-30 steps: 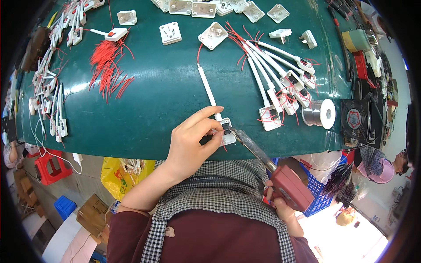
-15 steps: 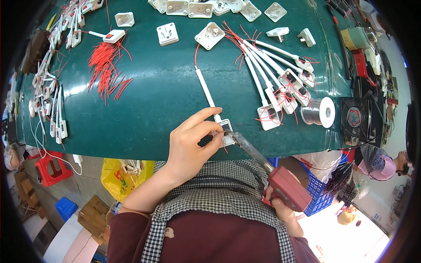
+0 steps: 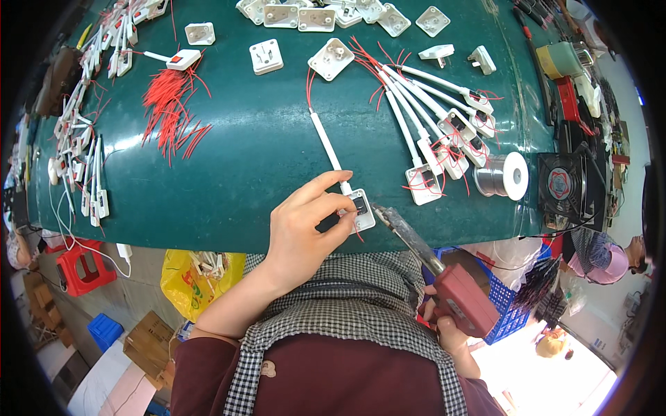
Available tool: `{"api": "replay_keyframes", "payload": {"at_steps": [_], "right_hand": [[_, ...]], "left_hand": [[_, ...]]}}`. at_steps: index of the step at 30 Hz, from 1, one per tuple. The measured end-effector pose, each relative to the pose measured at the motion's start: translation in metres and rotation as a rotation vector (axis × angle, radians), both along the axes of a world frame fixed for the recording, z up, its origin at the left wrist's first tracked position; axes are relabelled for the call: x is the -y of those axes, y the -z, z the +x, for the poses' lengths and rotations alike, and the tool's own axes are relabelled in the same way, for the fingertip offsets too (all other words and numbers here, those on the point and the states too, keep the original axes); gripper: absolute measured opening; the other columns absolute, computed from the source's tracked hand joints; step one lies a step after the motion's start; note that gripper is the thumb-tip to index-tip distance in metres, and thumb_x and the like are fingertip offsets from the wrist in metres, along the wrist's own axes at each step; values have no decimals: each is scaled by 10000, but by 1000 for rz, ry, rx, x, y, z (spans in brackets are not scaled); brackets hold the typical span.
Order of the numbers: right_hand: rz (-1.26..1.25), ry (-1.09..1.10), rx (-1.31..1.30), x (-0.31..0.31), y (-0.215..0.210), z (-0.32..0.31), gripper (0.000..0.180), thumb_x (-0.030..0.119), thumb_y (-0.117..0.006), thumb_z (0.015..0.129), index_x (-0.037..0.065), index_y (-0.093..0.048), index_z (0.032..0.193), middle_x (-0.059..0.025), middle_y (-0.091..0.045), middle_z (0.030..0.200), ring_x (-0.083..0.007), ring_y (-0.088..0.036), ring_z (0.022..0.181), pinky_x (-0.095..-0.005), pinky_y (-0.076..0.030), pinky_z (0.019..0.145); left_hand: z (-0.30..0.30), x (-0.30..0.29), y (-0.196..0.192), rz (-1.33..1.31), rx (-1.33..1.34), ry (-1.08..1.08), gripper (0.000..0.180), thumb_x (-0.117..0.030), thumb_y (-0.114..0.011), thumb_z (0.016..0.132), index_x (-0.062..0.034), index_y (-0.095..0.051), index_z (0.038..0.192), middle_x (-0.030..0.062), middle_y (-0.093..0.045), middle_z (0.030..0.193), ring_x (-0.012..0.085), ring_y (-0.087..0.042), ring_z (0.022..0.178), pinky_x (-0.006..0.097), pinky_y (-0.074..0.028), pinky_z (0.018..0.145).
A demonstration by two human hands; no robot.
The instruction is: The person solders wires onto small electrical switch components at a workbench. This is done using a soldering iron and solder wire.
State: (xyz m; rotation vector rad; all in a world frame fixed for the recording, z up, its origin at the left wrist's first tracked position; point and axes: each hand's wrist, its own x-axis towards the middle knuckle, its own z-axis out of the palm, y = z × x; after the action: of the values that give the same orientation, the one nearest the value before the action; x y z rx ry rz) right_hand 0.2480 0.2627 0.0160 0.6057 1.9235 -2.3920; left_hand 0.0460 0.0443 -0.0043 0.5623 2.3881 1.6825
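Observation:
My left hand (image 3: 309, 218) is closed, thumb and fingertips pinched on a thin red wire (image 3: 359, 236) at a white plastic housing (image 3: 364, 220) near the table's front edge. A black switch part (image 3: 361, 205) sits in the housing. Its white tube (image 3: 327, 142) points away from me, with red wires coming out of the far end. In my right hand (image 3: 449, 331), a dark red soldering iron (image 3: 463, 299) is gripped by its handle. The iron's tip is just right of the housing, apart from it.
Several similar tubed housings (image 3: 444, 149) fan out at right, beside a solder spool (image 3: 512, 176). Red wires (image 3: 168, 104) lie in a pile at left. White plug covers (image 3: 281, 15) line the far side. A square black fan (image 3: 570, 184) stands at the right edge.
The soldering iron's tip has drawn back to the right, off the housing. My left hand stays nearly in place, and more of the black switch part shows.

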Motion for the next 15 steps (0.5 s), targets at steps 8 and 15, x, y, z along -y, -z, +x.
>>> {"api": "replay_keyframes", "payload": {"at_steps": [8, 15], "right_hand": [[131, -95, 17, 1, -5, -3, 697, 405, -676, 862, -36, -399, 1326, -200, -548, 1222, -159, -558, 683, -290, -483, 641], [57, -20, -10, 4, 0, -10, 812, 175, -802, 751, -104, -364, 1376, -135, -667, 842, -127, -628, 663, -235, -505, 588]], "left_hand": [[1, -4, 3, 31, 12, -72, 85, -1, -689, 746, -10, -633, 810, 128, -650, 1133, 174, -677, 755, 279, -541, 688], [1, -6, 1, -12, -41, -66, 89, -2, -690, 737, -12, -635, 805, 116, -657, 1115, 167, -675, 749, 279, -535, 691]]}}
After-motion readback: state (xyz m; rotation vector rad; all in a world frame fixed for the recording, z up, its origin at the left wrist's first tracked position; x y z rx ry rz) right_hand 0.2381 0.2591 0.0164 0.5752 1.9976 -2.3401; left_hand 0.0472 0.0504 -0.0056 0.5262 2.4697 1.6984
